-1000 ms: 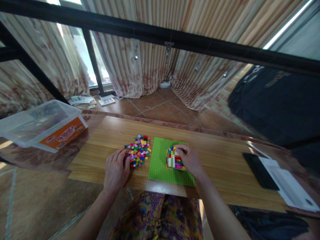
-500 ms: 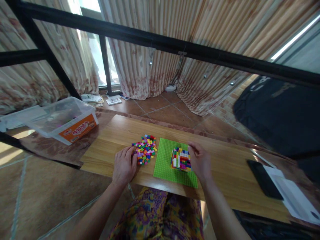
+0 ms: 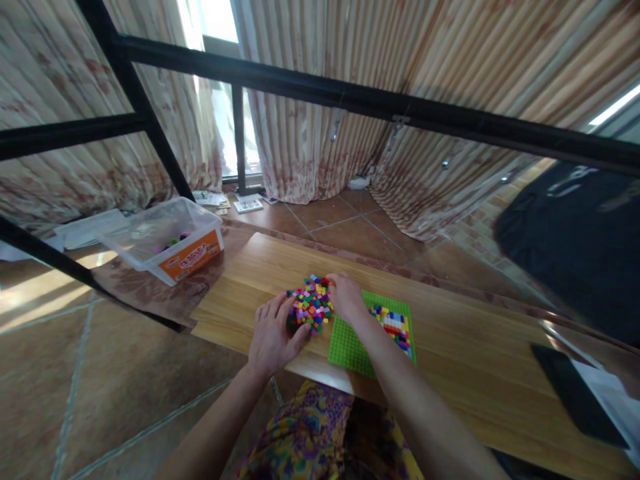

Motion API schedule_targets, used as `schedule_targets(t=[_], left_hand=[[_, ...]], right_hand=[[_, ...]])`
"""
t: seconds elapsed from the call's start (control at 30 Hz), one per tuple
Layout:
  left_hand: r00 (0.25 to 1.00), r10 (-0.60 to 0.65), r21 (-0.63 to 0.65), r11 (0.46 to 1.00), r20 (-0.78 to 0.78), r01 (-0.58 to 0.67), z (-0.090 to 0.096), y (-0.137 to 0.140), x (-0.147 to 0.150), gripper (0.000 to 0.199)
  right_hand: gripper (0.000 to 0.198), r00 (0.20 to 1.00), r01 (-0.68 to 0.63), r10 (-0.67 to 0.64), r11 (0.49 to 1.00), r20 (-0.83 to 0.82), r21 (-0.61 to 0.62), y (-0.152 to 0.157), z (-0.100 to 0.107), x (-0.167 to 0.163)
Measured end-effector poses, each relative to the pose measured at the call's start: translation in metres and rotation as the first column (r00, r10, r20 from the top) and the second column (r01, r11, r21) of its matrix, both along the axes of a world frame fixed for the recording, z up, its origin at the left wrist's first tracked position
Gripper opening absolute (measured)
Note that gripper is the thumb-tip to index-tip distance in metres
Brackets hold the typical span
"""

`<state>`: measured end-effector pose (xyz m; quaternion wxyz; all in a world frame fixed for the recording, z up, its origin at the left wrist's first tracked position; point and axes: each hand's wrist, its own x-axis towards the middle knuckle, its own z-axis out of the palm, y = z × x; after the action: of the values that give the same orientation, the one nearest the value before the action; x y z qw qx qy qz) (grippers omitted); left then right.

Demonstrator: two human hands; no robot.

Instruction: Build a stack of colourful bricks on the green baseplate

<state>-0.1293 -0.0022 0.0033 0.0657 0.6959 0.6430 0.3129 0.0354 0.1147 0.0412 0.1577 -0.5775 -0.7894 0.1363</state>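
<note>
A loose pile of small multicoloured toy bricks point(image 3: 314, 303) lies on the wooden table. My left hand point(image 3: 275, 337) rests against the pile's left side, thumb and fingers spread around it. At the pile's upper right edge is my right hand point(image 3: 347, 299), fingertips drawn together beside some red bricks; whether a brick is between them cannot be seen. Below that wrist lies the green baseplate point(image 3: 347, 343). A layered multicoloured brick structure point(image 3: 395, 323) stands on it, partly covered by my right forearm.
A clear plastic box point(image 3: 165, 237) with an orange label stands beyond the table's left end, a few pieces inside. On the table's right lie a black flat object point(image 3: 575, 393) and white paper point(image 3: 607, 393). A black metal bar point(image 3: 320, 87) crosses above the far side.
My right hand has moved left from the brick structure to the pile. The left hand's thumb and fingers have spread wider around the bricks. The whole view has swung left.
</note>
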Motion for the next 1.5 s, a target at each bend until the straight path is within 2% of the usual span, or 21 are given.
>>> schedule_targets(t=[0.23, 0.47, 0.6, 0.73, 0.8, 0.87, 0.93, 1.0, 1.03, 1.1, 1.2, 1.33, 1.4, 1.5], left_hand=[[1.0, 0.018, -0.001, 1.0, 0.012, -0.018, -0.002, -0.001, 0.001, 0.054], [1.0, 0.02, 0.003, 1.0, 0.013, -0.02, -0.001, -0.001, 0.001, 0.051], [1.0, 0.017, 0.008, 1.0, 0.019, -0.017, -0.001, -0.001, 0.001, 0.052], [1.0, 0.013, 0.013, 1.0, 0.021, -0.014, -0.001, -0.001, 0.001, 0.052], [1.0, 0.012, 0.017, 1.0, 0.023, -0.013, -0.001, -0.001, 0.001, 0.052], [1.0, 0.009, 0.021, 1.0, 0.023, -0.009, -0.001, 0.0, 0.0, 0.052], [1.0, 0.005, 0.026, 1.0, 0.022, -0.005, -0.001, 0.0, 0.0, 0.051], [1.0, -0.001, 0.034, 0.999, 0.018, 0.001, -0.001, 0.0, 0.0, 0.051], [1.0, -0.002, 0.039, 0.999, 0.015, 0.001, -0.001, 0.001, 0.0, 0.05], [1.0, -0.003, 0.049, 0.999, 0.008, 0.003, -0.002, 0.001, 0.0, 0.05], [1.0, -0.003, 0.057, 0.998, 0.002, 0.002, -0.003, 0.002, -0.001, 0.049], [1.0, 0.005, 0.063, 0.998, -0.004, -0.005, -0.003, 0.002, -0.001, 0.047], [1.0, 0.005, 0.069, 0.998, -0.006, -0.004, -0.002, 0.003, -0.002, 0.047], [1.0, 0.006, 0.066, 0.998, -0.002, -0.006, -0.002, 0.004, -0.002, 0.046]], right_hand=[[0.026, 0.999, 0.021, -0.02, 0.999, 0.045, -0.039, 0.008, -0.013, -0.007], [0.021, 0.999, 0.005, -0.001, 0.995, 0.042, -0.096, 0.003, -0.009, -0.009], [0.02, 0.998, -0.01, 0.002, 0.993, -0.063, -0.118, -0.007, -0.005, -0.006], [0.02, 0.961, -0.033, -0.011, 0.988, -0.278, -0.151, -0.018, -0.003, 0.001], [0.02, 0.907, -0.024, -0.047, 0.986, -0.417, -0.163, -0.023, -0.002, 0.005], [0.018, 0.789, -0.019, -0.126, 0.973, -0.601, -0.228, -0.03, 0.0, 0.008], [0.018, 0.579, -0.08, -0.25, 0.93, -0.776, -0.359, -0.04, 0.005, 0.01], [0.024, 0.35, -0.206, -0.379, 0.861, -0.857, -0.465, -0.051, 0.013, 0.011], [0.028, 0.267, -0.267, -0.425, 0.83, -0.865, -0.49, -0.057, 0.018, 0.012], [0.033, 0.171, -0.345, -0.481, 0.789, -0.86, -0.509, -0.067, 0.027, 0.014], [0.033, 0.111, -0.365, -0.514, 0.775, -0.851, -0.515, -0.08, 0.036, 0.02], [0.032, 0.077, -0.286, -0.528, 0.801, -0.846, -0.526, -0.091, 0.036, 0.04], [0.032, 0.072, -0.198, -0.527, 0.824, -0.847, -0.53, -0.094, 0.031, 0.058], [0.036, 0.1, 0.014, -0.503, 0.864, -0.859, -0.504, -0.095, 0.02, 0.09]])
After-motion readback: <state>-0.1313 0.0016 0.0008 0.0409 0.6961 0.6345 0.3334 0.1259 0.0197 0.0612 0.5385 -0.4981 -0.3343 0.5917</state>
